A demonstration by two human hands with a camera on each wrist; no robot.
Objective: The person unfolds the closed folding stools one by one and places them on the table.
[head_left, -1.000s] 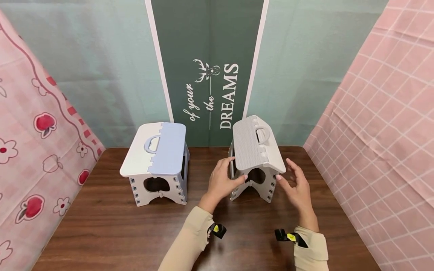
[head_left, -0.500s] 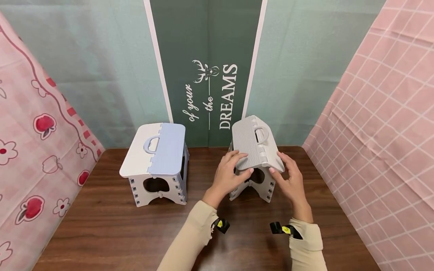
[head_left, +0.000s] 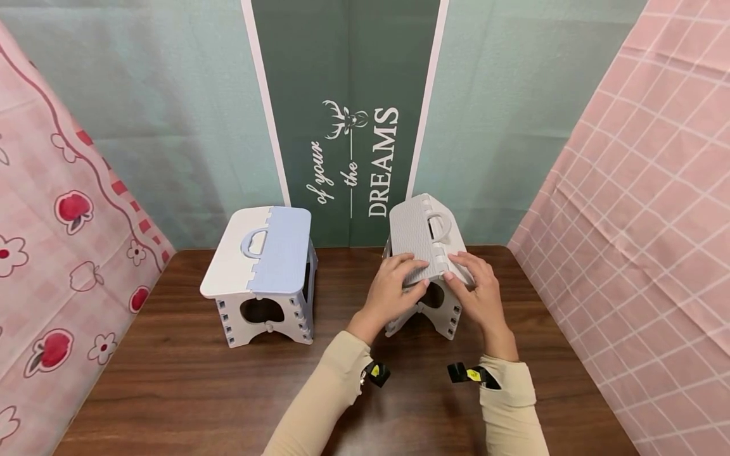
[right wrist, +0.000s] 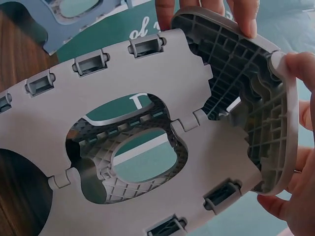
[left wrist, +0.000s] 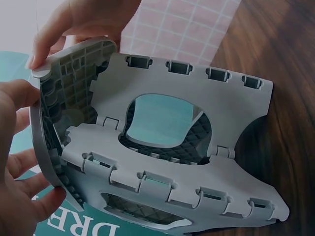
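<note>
A grey and white folding stool [head_left: 409,231] stands right of centre in the head view, its two-panel seat peaked like a roof. My left hand [head_left: 388,288] rests on the seat's grey left panel, fingers spread on top and thumb by the front edge. On the white right panel lies my right hand [head_left: 480,294], its thumb close to the hinge ridge. Both wrist views show the ribbed underside of the raised seat and the hinged end panel [right wrist: 147,64] with an oval hole. A loop handle [head_left: 448,227] lies across the ridge, away from my hands.
A second folding stool [head_left: 288,244], white and light blue with a flat seat, stands to the left. Both are on a dark wooden table [head_left: 228,392]. Behind hangs a green curtain [head_left: 188,126]; pink cloths flank both sides.
Both hands have moved inward from beside the grey stool onto its seat panels, their thumbs now near each other at the front of the ridge. The stool has kept its peaked shape.
</note>
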